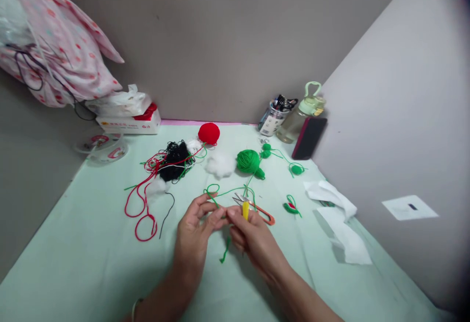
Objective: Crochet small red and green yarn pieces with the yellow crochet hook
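Observation:
Green yarn point(215, 200) loops up over the fingers of my left hand point(198, 226), which pinches it near the thumb tip. My right hand point(251, 236) is closed around a tool with a yellow handle point(246, 210), apparently a crochet hook; its tip is hidden between the fingers. Both hands meet at the fingertips, and a short green strand point(225, 251) hangs below them. Just beyond the right hand lie scissors with orange handles point(268, 216), blades parted. From the yarn in my hands, a strand runs back toward a green yarn ball point(248, 161).
Black yarn point(175, 160) lies tangled with red yarn point(147, 226) at left. Behind are a red ball point(209, 133) and white stuffing point(221, 165). Small green pieces point(296, 169) and white paper strips point(347, 236) lie right. A phone point(310, 138) leans against a bottle point(293, 124) by the wall.

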`<state>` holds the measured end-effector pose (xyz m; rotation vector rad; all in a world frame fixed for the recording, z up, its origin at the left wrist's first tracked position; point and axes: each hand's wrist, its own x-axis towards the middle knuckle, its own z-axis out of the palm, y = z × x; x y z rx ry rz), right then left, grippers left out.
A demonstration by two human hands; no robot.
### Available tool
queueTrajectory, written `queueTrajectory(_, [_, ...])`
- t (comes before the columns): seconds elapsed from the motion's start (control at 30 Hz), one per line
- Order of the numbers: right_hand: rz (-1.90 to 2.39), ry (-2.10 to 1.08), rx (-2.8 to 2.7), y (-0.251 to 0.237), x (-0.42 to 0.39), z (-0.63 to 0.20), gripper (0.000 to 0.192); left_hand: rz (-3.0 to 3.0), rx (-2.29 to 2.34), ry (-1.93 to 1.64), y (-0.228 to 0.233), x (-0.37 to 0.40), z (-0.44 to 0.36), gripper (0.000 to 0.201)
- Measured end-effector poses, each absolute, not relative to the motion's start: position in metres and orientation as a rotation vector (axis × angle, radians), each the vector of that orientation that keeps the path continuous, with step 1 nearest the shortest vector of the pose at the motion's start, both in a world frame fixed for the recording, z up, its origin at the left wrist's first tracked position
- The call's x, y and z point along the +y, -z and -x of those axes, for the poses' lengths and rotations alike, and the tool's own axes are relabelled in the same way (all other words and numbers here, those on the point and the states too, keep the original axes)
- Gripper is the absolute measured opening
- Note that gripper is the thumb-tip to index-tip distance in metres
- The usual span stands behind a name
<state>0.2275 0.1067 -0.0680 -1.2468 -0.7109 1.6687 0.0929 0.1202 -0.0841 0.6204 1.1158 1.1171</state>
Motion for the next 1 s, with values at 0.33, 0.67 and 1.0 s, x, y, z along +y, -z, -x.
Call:
queueTrajectory(0.33, [1.112, -1.530, -0.617, 0.050, 0.109, -0.252, 0.035, -0.571, 0.990, -1.057, 0.069, 0.121, -0.092, 0.045])
queueTrajectory(0.67, [1.260, -1.785, -1.057, 0.051, 0.107, -0.255, 0.025, -0.996, 1.193, -1.106, 0.064, 0.118, -0.083, 0.039])
queueTrajectory(1.0, [0.952, -1.876, -0.679, 0.056, 0.109, -0.257, 0.028, -1.341, 1.253, -1.017, 0.056, 0.129, -0.072, 0.018])
